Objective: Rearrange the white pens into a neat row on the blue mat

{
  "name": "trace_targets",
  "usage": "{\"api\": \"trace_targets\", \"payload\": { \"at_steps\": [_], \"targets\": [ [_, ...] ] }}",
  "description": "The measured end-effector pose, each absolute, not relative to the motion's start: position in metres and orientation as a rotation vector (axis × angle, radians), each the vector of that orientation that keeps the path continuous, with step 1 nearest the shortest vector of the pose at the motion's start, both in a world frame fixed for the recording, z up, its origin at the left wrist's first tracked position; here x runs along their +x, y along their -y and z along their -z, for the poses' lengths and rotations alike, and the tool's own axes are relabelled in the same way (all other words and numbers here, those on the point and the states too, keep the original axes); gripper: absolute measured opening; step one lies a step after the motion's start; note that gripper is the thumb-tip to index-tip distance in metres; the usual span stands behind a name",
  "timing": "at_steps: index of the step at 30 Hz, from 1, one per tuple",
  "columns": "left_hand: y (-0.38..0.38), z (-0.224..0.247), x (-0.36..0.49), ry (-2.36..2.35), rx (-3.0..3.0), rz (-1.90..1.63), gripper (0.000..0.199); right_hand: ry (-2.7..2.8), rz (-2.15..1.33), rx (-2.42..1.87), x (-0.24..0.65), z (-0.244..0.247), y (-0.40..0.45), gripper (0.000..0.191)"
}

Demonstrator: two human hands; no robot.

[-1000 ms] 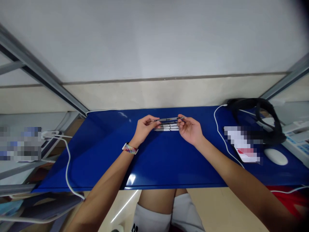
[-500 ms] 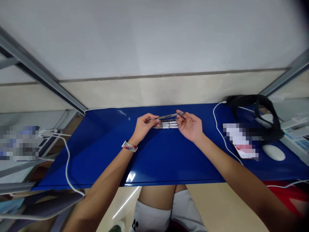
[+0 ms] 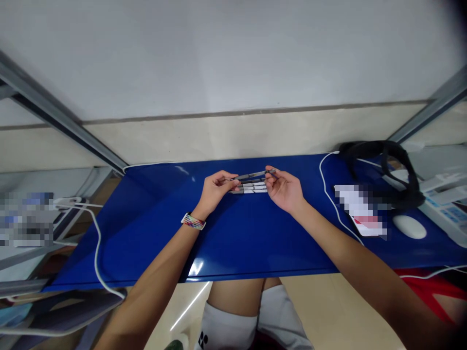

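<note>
Between my two hands is a slim pen (image 3: 252, 175), grey and dark, slightly raised at its right end. My left hand (image 3: 216, 193) pinches its left end between thumb and fingers. At the other end, the fingertips of my right hand (image 3: 286, 190) are closed on the pen, palm turned up. Just below it, several similar white-and-grey pens (image 3: 254, 187) lie side by side on the blue table (image 3: 233, 233). Their ends are partly hidden by my fingers.
On the right are a white cable (image 3: 330, 194), a phone-like blurred item (image 3: 365, 218), a white mouse (image 3: 409, 227) and a black headband-like strap (image 3: 404, 170). Another white cable (image 3: 98, 253) hangs over the left side. A wall (image 3: 233, 136) stands behind the table.
Both hands keep their hold on the pen, with little visible movement. The whole view has shifted slightly, so things appear a bit further left.
</note>
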State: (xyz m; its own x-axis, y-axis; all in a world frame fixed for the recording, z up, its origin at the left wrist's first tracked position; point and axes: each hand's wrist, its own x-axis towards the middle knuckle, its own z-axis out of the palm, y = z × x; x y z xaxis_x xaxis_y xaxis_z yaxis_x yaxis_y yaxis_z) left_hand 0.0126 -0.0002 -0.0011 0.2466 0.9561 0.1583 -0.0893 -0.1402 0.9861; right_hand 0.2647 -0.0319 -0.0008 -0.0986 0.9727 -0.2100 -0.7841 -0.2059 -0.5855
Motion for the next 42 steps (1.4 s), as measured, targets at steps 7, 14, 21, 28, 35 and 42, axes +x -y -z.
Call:
{"api": "trace_targets", "payload": {
  "at_steps": [7, 14, 21, 28, 35, 42],
  "targets": [
    [-0.001, 0.003, 0.012, -0.887, 1.399, -1.169, 0.037, 0.405, -1.682, -0.677, 0.264, -0.001, 0.033, 0.022],
    [-0.002, 0.002, 0.011, -0.888, 1.386, -1.174, 0.039, 0.43, -1.715, -0.652, 0.267, 0.001, 0.032, 0.034],
    [-0.003, 0.002, 0.009, -0.884, 1.392, -1.174, 0.038, 0.435, -1.68, -0.694, 0.263, -0.002, 0.033, 0.019],
    [-0.003, 0.005, 0.01, -0.88, 1.381, -1.168, 0.037, 0.45, -1.644, -0.682, 0.261, -0.002, 0.034, 0.022],
    [-0.006, 0.004, 0.01, -0.898, 1.372, -1.222, 0.038, 0.953, -1.247, -0.847, 0.263, -0.001, 0.028, 0.029],
    [-0.021, 0.014, 0.004, -1.012, 1.68, -1.187, 0.032, 1.422, -0.587, -1.09, 0.275, 0.014, 0.006, 0.011]
  ]
}}
